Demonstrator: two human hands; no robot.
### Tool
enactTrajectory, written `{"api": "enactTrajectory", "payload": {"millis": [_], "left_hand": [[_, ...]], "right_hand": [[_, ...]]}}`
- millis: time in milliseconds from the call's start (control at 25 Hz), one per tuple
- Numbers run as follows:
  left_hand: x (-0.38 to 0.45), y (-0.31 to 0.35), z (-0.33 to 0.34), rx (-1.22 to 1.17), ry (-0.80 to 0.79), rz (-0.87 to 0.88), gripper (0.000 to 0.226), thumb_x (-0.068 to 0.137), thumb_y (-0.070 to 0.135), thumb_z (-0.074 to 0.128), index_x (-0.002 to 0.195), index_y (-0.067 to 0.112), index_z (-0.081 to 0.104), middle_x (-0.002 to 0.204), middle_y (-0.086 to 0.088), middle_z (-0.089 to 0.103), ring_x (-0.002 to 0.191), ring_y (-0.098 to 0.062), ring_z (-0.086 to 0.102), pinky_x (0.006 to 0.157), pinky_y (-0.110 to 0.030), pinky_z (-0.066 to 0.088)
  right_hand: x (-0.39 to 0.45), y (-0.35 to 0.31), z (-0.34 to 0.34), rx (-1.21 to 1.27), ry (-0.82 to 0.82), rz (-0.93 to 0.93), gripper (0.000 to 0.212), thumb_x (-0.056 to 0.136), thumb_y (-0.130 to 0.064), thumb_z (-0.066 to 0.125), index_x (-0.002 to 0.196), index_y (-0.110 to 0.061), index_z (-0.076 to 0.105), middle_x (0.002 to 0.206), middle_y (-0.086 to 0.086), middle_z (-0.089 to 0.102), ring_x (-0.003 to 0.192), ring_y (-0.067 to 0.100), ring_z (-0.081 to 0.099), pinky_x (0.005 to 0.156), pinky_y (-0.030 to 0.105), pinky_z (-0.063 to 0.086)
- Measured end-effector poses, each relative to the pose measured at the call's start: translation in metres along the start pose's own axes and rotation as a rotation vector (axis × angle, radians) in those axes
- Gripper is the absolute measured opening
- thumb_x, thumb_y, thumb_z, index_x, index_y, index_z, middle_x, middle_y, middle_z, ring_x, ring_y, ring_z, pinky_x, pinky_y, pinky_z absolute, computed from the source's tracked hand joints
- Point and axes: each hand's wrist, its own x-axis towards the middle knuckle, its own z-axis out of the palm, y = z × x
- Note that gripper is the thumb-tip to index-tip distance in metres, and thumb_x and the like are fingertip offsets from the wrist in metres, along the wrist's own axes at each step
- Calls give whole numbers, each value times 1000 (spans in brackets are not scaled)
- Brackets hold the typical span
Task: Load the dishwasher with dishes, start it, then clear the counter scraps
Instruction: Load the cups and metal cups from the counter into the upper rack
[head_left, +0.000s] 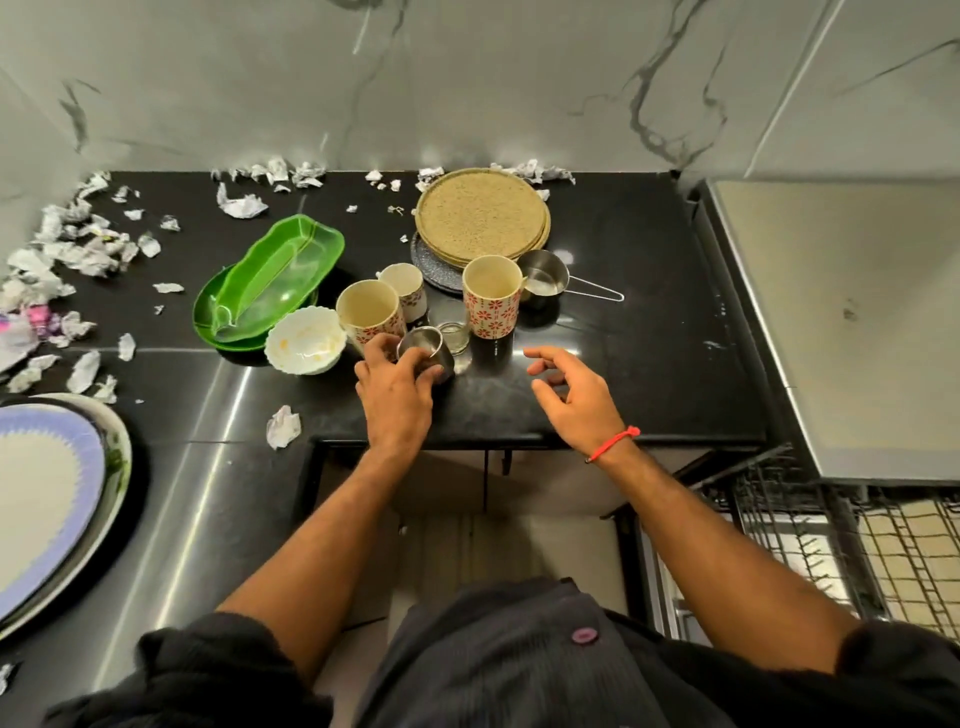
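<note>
Here, from the head camera, the loading step is in hand: the left hand (397, 382) has its grip curled round a small steel tumbler (425, 349) standing near the front edge of the black counter (649, 364), among the other dishes. The right hand (571, 395) hovers just beside it, fingers loosely spread and holding nothing.

Behind the tumbler stand a little glass jar (453, 336), three floral mugs (491, 299), a white bowl (305, 340), green trays (270, 283), a stack of round plates (480, 215) and a steel measuring cup (545, 273). Paper scraps (78, 244) litter the counter's back and left edges.

The dishwasher rack (831, 545) stands pulled out past the counter's right front corner, apparently empty. The next move likely calls for lifting the tumbler clear of its close neighbours and carrying it right and down to the rack, mouth downward.
</note>
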Motion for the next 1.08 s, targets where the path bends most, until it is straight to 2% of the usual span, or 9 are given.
{"api": "enactTrajectory", "payload": {"millis": [80,200,280,360,480,640,880,1000,1080], "left_hand": [[-9,15,-3,-220,-37,-17,21,96,32,65,113,19,65,141,-7,36,122,-25,42,107,-41,41],[-31,57,-5,-589,-235,-44,14,104,32,51,112,23,57,128,-3,51,109,-10,55,105,-38,49],[-45,87,1,-758,-384,-47,16,106,36,45,106,26,57,111,-2,64,103,-15,63,97,-44,52],[-60,118,14,-817,-550,-49,22,107,37,43,104,22,58,104,-8,67,102,-26,65,90,-46,53],[-87,170,40,-764,-825,-84,27,108,40,38,104,25,61,96,-5,66,85,-21,62,68,-32,51],[-127,245,92,-702,-1123,-112,30,109,38,38,102,23,63,83,0,65,61,-7,57,55,-25,44],[-224,368,215,-441,-1370,38,31,108,35,40,127,25,62,115,-3,69,76,-17,68,51,-27,52],[-263,405,276,-261,-1437,84,29,107,32,45,132,28,59,128,-3,63,95,-26,72,61,-31,58],[-285,417,317,-132,-1448,119,32,107,26,47,138,25,54,134,-1,58,99,-23,71,70,-34,60]], "right_hand": [[-11,-2,-8,35,-35,-24,51,89,-7,64,135,-24,53,115,-1,60,95,13,61,77,33,56],[-33,-4,-29,-38,-124,-148,79,83,-17,75,149,-25,33,145,-2,40,120,17,52,88,31,55],[-47,-1,-45,-144,-131,-226,86,81,-20,79,152,-16,30,155,3,30,137,22,40,100,39,50],[-61,3,-64,-218,-64,-270,83,81,-17,80,149,-5,34,155,12,31,145,28,31,112,49,39],[-94,16,-111,-183,108,-202,72,80,-12,80,141,1,43,144,15,45,138,27,42,112,51,36],[-161,52,-177,-108,329,68,80,78,-24,84,144,-5,41,141,7,52,131,17,50,111,39,41],[-270,149,-288,-128,575,353,80,73,-32,87,139,-10,47,134,5,53,124,16,53,105,37,46],[-309,209,-321,-179,623,522,78,73,-29,86,138,-13,48,129,9,48,117,13,49,103,31,46],[-326,253,-333,-179,666,667,75,73,-20,84,137,-12,47,128,11,47,114,12,48,102,35,47]]}}
